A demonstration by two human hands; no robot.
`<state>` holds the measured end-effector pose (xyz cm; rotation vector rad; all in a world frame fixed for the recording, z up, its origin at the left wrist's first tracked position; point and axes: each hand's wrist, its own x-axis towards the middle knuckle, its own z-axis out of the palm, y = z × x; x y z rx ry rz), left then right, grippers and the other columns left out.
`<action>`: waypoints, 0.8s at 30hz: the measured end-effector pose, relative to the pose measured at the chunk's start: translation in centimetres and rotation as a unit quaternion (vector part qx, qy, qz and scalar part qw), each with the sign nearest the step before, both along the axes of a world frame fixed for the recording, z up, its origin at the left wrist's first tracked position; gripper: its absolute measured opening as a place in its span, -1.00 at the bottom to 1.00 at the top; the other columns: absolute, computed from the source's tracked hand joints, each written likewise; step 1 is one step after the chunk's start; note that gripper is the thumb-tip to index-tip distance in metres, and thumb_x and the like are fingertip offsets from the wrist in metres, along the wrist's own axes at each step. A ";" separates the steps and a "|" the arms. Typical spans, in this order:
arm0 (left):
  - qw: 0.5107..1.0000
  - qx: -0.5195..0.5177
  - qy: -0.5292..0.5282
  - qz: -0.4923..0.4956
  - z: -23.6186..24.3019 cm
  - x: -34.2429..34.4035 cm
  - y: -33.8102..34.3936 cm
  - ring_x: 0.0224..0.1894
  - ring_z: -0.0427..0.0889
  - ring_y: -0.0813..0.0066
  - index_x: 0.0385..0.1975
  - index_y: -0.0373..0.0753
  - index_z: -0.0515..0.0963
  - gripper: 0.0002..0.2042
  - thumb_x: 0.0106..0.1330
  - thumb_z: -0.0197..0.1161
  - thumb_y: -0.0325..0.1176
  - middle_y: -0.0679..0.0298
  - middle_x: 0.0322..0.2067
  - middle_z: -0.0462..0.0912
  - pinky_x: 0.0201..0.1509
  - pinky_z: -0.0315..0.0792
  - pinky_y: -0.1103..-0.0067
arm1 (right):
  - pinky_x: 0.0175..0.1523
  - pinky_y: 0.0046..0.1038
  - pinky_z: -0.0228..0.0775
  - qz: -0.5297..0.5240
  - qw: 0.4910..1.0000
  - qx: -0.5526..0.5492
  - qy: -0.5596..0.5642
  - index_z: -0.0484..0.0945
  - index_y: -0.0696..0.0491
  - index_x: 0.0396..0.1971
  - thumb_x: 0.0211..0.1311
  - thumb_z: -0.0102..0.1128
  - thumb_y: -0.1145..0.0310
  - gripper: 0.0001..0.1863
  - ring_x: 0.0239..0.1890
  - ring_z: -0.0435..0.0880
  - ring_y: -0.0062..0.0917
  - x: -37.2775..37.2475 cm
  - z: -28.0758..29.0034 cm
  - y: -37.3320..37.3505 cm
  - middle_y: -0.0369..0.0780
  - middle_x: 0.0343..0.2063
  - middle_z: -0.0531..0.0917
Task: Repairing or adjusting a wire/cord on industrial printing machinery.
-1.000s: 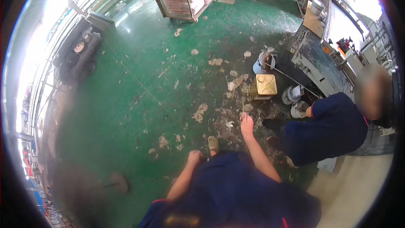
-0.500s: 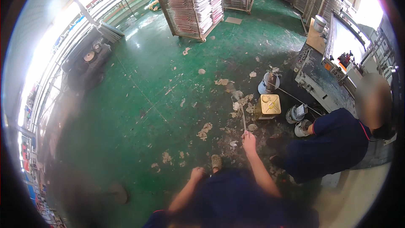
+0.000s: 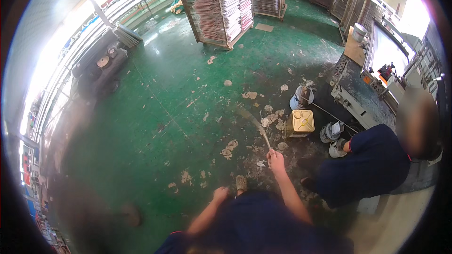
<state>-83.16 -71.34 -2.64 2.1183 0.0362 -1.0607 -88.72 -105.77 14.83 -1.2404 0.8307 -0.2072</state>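
Observation:
My right hand (image 3: 276, 160) is closed round the near end of a thin pale stick (image 3: 265, 138). The stick points away and to the left over the floor, its far end smeared by motion, so I cannot tell how its tip is shaped. Low in front of my body, my left hand (image 3: 220, 194) is curled in beside my shoe (image 3: 241, 183); whatever its fingers hold, if anything, is hidden. Right of the stick stands a yellowish square can (image 3: 302, 121) with a round cap on top. Behind that can is a pale bucket (image 3: 300, 98).
At the right a co-worker in dark clothes (image 3: 372, 160) bends beside a long machine (image 3: 360, 96). Small pots (image 3: 331, 131) stand near that person's hand. Tall racks of stacked sheets (image 3: 217, 11) stand at the back. Pale dried patches (image 3: 229, 149) mark the green floor (image 3: 165, 94).
The stick has swung to the left, its far end now blurred, and my right hand has shifted slightly left and down. My left hand stays in place.

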 end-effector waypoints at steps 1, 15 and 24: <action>1.000 0.006 -0.007 -0.005 -0.1 -0.1 -0.1 -0.50 0.62 0.47 -0.20 -0.29 0.71 -0.67 0.35 0.15 -0.15 0.23 -0.47 0.68 -0.38 0.52 0.49 | -0.57 -0.56 0.04 -0.036 0.999 0.003 0.000 0.49 0.05 -0.52 0.62 -0.02 0.03 -0.50 -0.68 0.24 -0.75 0.1 -0.2 0.3 -0.45 -0.68 0.32; 1.000 0.005 -0.024 -0.006 -1.1 -0.4 1.0 -0.50 0.62 0.44 -0.19 -0.28 0.71 -0.66 0.34 0.16 -0.14 0.23 -0.48 0.67 -0.36 0.55 0.49 | -0.50 -0.54 0.07 0.023 0.997 -0.079 -0.008 0.47 0.10 -0.52 0.63 -0.05 0.07 -0.50 -0.64 0.25 -0.72 1.1 4.8 0.5 -0.42 -0.67 0.33; 0.993 0.063 -0.067 -0.074 -1.8 -0.2 0.2 -0.10 0.76 0.06 -0.22 -0.18 0.78 -0.59 0.30 0.13 0.00 0.06 -0.29 0.80 0.12 0.54 0.25 | -0.48 -0.54 0.04 0.005 0.976 -0.186 -0.110 0.45 0.09 -0.52 0.66 -0.07 0.12 -0.51 -0.60 0.20 -0.75 1.3 18.8 0.2 -0.43 -0.67 0.28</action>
